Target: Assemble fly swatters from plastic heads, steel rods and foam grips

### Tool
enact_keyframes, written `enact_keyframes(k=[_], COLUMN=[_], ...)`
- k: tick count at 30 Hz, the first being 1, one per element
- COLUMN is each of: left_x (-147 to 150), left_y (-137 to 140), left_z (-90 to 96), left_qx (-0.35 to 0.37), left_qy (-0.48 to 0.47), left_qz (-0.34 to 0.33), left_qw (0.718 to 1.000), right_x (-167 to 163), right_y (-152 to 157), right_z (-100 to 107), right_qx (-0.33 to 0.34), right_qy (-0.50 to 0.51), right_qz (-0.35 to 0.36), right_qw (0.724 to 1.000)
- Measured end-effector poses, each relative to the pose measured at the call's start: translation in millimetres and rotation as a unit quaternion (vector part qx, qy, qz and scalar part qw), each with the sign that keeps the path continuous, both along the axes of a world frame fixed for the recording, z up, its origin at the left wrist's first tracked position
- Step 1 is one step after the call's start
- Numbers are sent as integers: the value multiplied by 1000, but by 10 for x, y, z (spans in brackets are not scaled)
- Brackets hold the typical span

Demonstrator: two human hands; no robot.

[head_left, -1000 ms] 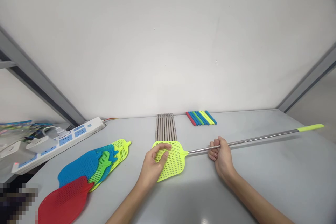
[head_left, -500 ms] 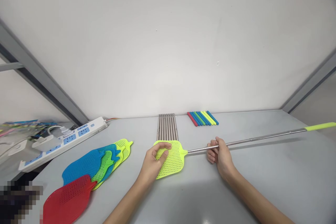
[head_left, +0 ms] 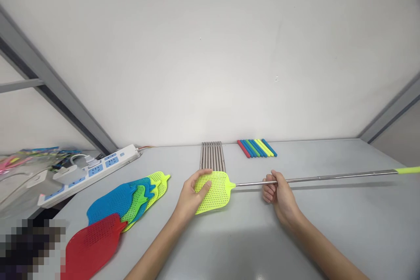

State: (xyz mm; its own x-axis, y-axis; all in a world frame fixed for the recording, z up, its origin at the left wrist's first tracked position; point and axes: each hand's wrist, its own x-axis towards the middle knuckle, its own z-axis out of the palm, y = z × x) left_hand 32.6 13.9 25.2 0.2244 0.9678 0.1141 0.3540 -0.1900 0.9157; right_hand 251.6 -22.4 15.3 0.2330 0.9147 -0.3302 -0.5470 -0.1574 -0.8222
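Observation:
A yellow-green fly swatter (head_left: 216, 194) with a perforated head and a long, extended metal rod (head_left: 305, 179) spans the space above the grey table. My left hand (head_left: 193, 194) grips the left edge of its head, thumb on the near face. Around the rod, left of its middle, my right hand (head_left: 277, 192) is closed with thumb and fingers. The swatter's yellow-green handle (head_left: 407, 170) runs out of view at the right. Behind the head lies a row of metal rods (head_left: 212, 156), partly hidden by it.
Coloured grip tubes (head_left: 257, 148) lie side by side near the wall. Left of my hands are overlapping blue, green and yellow swatter heads (head_left: 111, 201) and a red swatter head (head_left: 93, 245). A white power strip (head_left: 95, 175) with plugs and cables stands at the back left.
The swatter has been tilted slightly toward level, its handle end lower and its head a little higher. Both hands keep their hold. My view has shifted slightly left.

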Motion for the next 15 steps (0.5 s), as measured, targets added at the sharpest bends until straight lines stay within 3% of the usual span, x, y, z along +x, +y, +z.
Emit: enact_keyframes(k=[5, 9, 15], left_x=[-52, -76, 4], left_y=[17, -14, -104], left_z=[17, 9, 42], left_qx=[148, 186, 276], left_qy=[152, 266, 376], left_qz=[49, 53, 45], left_qw=[976, 944, 884], right_x=[8, -19, -114], right_y=[-10, -13, -70], right_z=[-16, -17, 43], right_qx=[-7, -17, -15], right_qy=[-19, -34, -6], right_qz=[27, 68, 199], right_qw=[999, 997, 980])
